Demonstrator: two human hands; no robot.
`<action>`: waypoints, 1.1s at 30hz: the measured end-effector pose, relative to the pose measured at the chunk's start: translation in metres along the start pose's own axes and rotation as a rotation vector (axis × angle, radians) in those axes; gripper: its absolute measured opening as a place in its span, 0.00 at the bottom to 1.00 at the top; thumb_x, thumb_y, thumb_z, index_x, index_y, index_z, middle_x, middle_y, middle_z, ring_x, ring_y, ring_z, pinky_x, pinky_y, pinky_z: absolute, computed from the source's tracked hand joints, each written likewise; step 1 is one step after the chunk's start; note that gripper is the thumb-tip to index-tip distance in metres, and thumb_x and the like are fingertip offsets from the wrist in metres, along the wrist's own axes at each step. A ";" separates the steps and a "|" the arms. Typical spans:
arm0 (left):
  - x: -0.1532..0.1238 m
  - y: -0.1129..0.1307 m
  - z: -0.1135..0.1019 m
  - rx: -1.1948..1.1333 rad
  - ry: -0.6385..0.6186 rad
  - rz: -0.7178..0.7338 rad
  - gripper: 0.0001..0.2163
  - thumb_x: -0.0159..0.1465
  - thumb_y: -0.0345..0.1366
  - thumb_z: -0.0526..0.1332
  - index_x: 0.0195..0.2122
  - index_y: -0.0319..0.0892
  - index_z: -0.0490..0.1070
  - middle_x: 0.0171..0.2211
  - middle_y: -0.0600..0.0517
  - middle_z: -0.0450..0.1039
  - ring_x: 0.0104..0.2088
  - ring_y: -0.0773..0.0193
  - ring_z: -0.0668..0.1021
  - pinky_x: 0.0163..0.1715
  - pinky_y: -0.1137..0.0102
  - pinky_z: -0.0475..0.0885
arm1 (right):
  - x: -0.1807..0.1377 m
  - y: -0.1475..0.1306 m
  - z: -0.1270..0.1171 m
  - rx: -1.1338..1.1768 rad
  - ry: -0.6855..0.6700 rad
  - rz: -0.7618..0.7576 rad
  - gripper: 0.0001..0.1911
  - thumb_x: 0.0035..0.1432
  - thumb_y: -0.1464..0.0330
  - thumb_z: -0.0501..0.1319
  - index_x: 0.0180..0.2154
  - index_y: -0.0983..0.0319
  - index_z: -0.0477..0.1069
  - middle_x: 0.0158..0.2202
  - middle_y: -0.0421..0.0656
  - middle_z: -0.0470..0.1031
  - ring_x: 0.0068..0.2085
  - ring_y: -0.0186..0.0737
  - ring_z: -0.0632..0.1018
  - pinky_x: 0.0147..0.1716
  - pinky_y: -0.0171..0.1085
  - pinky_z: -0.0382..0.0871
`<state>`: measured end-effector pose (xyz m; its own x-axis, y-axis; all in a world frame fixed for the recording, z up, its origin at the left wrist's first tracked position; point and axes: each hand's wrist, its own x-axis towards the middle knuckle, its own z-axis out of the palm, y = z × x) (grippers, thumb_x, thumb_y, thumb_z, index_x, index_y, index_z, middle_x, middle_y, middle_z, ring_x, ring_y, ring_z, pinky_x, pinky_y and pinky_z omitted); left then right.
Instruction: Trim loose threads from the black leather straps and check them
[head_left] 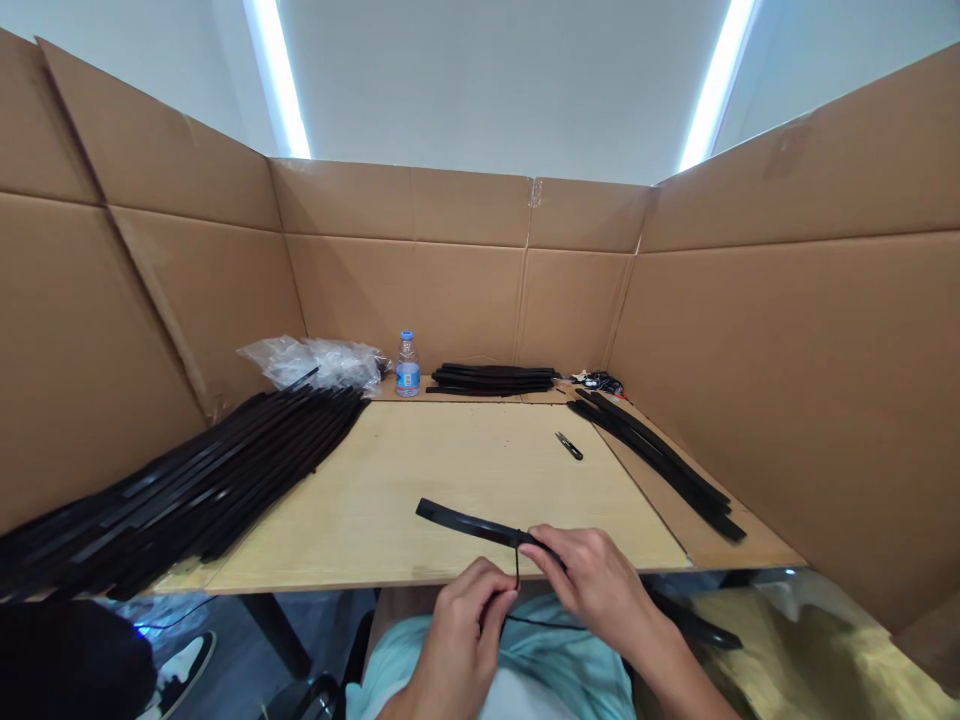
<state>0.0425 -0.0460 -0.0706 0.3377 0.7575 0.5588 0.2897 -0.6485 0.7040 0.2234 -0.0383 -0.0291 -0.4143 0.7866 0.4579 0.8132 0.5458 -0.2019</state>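
My right hand (589, 570) grips a flat black strip (469, 522), which sticks out to the left over the table's front edge and comes out again past my wrist at lower right. Closed in a pinch, my left hand (469, 620) holds a thin black cord (517, 568) just below the strip. The cord runs up to the strip by my right fingertips, and a loose length trails across my lap. Beyond my hands, small black thread snips (569, 446) lie on the tabletop.
A large pile of black strips (225, 480) covers the left side. Several more strips (660, 460) lie at right, with another stack (495, 378) at the back. A water bottle (407, 368) stands beside clear plastic bags (319, 362). Cardboard walls (450, 270) surround the table (390, 480).
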 end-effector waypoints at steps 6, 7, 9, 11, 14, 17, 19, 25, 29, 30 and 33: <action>0.002 -0.002 -0.018 0.515 -0.088 0.331 0.11 0.67 0.23 0.48 0.35 0.39 0.68 0.30 0.47 0.72 0.31 0.59 0.75 0.30 0.68 0.71 | 0.006 0.000 0.010 -0.126 -0.127 -0.028 0.10 0.67 0.65 0.54 0.39 0.60 0.73 0.28 0.41 0.80 0.28 0.40 0.80 0.25 0.35 0.56; 0.003 -0.002 -0.021 0.583 -0.102 0.355 0.11 0.67 0.23 0.48 0.35 0.39 0.68 0.30 0.47 0.73 0.31 0.58 0.75 0.30 0.67 0.72 | 0.007 -0.002 0.010 -0.146 -0.149 -0.030 0.09 0.67 0.66 0.55 0.40 0.59 0.73 0.28 0.41 0.80 0.28 0.40 0.80 0.24 0.35 0.55; 0.005 -0.001 -0.026 0.682 -0.115 0.387 0.11 0.67 0.23 0.47 0.36 0.38 0.67 0.31 0.47 0.74 0.31 0.57 0.75 0.31 0.65 0.72 | 0.006 -0.005 0.012 -0.181 -0.190 -0.024 0.07 0.66 0.66 0.56 0.40 0.59 0.73 0.28 0.40 0.80 0.28 0.41 0.80 0.24 0.36 0.54; 0.007 -0.001 -0.029 0.738 -0.112 0.421 0.12 0.68 0.23 0.46 0.35 0.38 0.67 0.30 0.47 0.73 0.31 0.57 0.75 0.31 0.65 0.72 | 0.005 -0.009 0.014 -0.203 -0.224 -0.017 0.06 0.65 0.66 0.58 0.37 0.58 0.72 0.28 0.39 0.80 0.28 0.41 0.80 0.23 0.36 0.52; 0.009 -0.003 -0.030 0.778 -0.098 0.488 0.14 0.69 0.23 0.44 0.34 0.37 0.67 0.30 0.46 0.73 0.30 0.58 0.75 0.32 0.64 0.71 | 0.004 -0.013 0.017 -0.230 -0.251 -0.015 0.07 0.64 0.65 0.58 0.34 0.58 0.72 0.26 0.39 0.80 0.26 0.41 0.80 0.22 0.37 0.50; 0.010 -0.006 -0.033 0.770 -0.078 0.534 0.15 0.70 0.24 0.42 0.34 0.38 0.67 0.30 0.47 0.73 0.30 0.58 0.74 0.34 0.64 0.71 | 0.003 -0.017 0.020 -0.222 -0.265 -0.037 0.11 0.65 0.64 0.57 0.31 0.58 0.71 0.26 0.39 0.80 0.26 0.41 0.79 0.22 0.37 0.50; 0.012 -0.008 -0.036 0.749 -0.073 0.536 0.14 0.70 0.25 0.43 0.34 0.38 0.67 0.30 0.47 0.73 0.30 0.59 0.73 0.33 0.65 0.70 | 0.003 -0.019 0.021 -0.208 -0.272 -0.047 0.11 0.65 0.64 0.56 0.31 0.59 0.71 0.26 0.39 0.80 0.26 0.41 0.79 0.22 0.37 0.50; 0.018 -0.015 -0.039 0.618 -0.099 0.438 0.09 0.69 0.26 0.50 0.33 0.39 0.67 0.29 0.49 0.71 0.29 0.59 0.71 0.29 0.67 0.67 | 0.003 -0.023 0.019 -0.209 -0.306 -0.066 0.09 0.64 0.64 0.58 0.33 0.59 0.72 0.25 0.40 0.80 0.24 0.41 0.79 0.21 0.37 0.50; 0.021 -0.021 -0.040 0.493 -0.082 0.400 0.10 0.68 0.25 0.51 0.31 0.39 0.67 0.28 0.50 0.71 0.28 0.61 0.71 0.27 0.68 0.66 | 0.006 -0.025 0.014 -0.198 -0.328 -0.083 0.09 0.64 0.64 0.58 0.33 0.60 0.73 0.26 0.40 0.80 0.25 0.42 0.80 0.21 0.37 0.51; 0.021 -0.021 -0.040 0.463 -0.084 0.393 0.10 0.68 0.25 0.51 0.30 0.39 0.67 0.27 0.50 0.71 0.28 0.61 0.71 0.27 0.69 0.66 | 0.006 -0.026 0.013 -0.195 -0.330 -0.091 0.09 0.64 0.65 0.58 0.33 0.60 0.73 0.26 0.41 0.81 0.25 0.42 0.80 0.21 0.37 0.51; 0.023 -0.017 -0.045 0.357 -0.125 0.310 0.11 0.67 0.24 0.50 0.30 0.40 0.68 0.28 0.50 0.72 0.29 0.62 0.72 0.28 0.70 0.68 | 0.007 -0.027 0.011 -0.192 -0.329 -0.113 0.08 0.64 0.65 0.58 0.34 0.60 0.73 0.26 0.40 0.80 0.25 0.42 0.80 0.20 0.36 0.52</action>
<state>0.0053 -0.0140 -0.0499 0.5557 0.5234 0.6460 0.4395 -0.8445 0.3061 0.1943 -0.0442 -0.0304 -0.5892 0.7919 0.1601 0.8036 0.5950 0.0140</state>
